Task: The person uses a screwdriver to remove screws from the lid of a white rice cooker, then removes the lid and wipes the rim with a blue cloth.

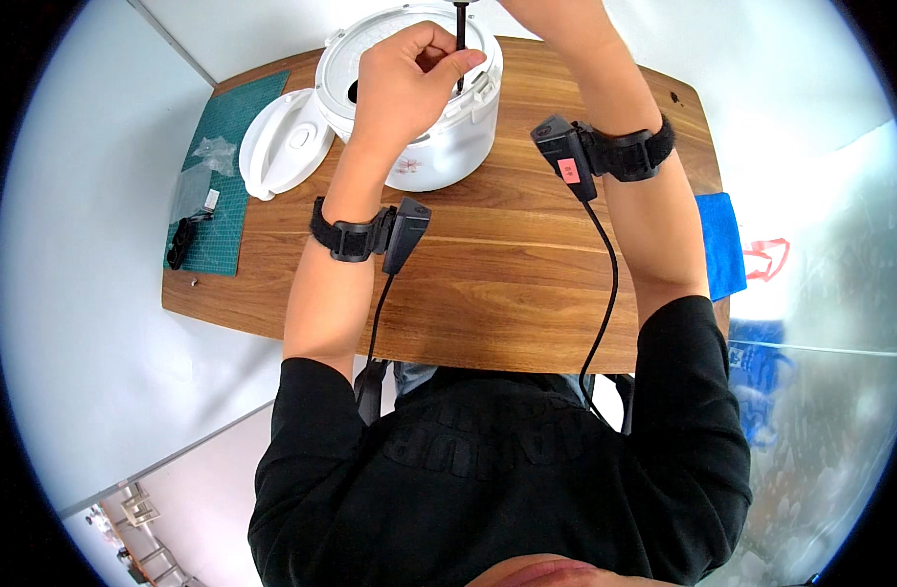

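A white rice cooker [448, 157] with a small floral print stands at the far side of the wooden table. Over its top, my left hand [409, 83] is closed, with thumb and forefinger pinched around the dark shaft of a screwdriver [461, 27]. The shaft stands upright, its lower end at the cooker's rim near the latch. My right hand [544, 15] is at the top edge of the view, beside the screwdriver's upper end; its fingers are cut off. Left of the cooker lies a white oval cover [290, 147], partly on the green mat.
A green cutting mat [214, 249] holds clear plastic bags [214, 155] and a black cable [181, 242]. A blue cloth [722, 245] hangs at the table's right edge. Black cables run from the devices strapped to both wrists.
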